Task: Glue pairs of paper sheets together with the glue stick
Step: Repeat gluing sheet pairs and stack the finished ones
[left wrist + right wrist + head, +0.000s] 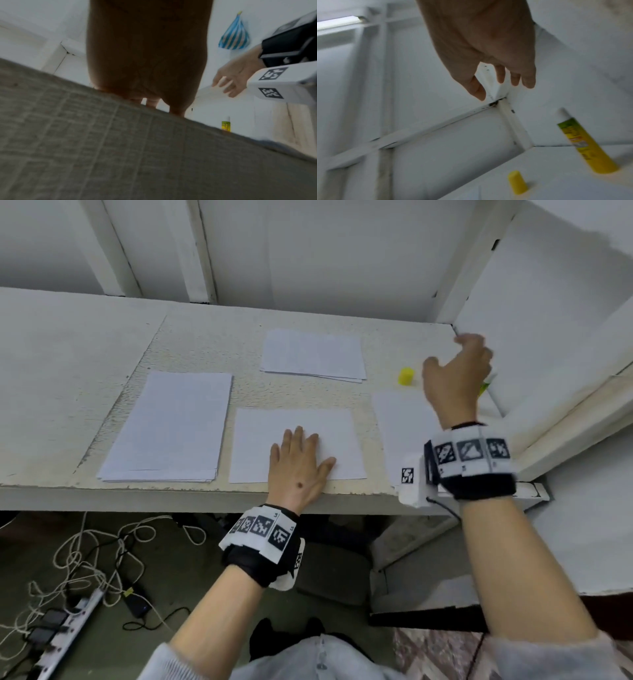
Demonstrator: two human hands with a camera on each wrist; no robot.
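My left hand (298,463) lies flat, fingers straight, on a single white sheet (339,436) near the table's front edge; the left wrist view shows its palm (149,60) pressed on that paper (102,148). My right hand (455,374) hovers above the table at the right, fingers relaxed and holding nothing (501,86). The uncapped yellow-green glue stick (583,144) stands upright just beyond and right of it, mostly hidden behind the hand in the head view (486,386). Its yellow cap (406,376) stands apart to the left (518,182).
A stack of white sheets (171,426) lies at the left, another stack (313,354) at the back, and a sheet (400,426) at the right under my right wrist. White walls (548,320) close the table's back and right. Cables lie on the floor (85,559).
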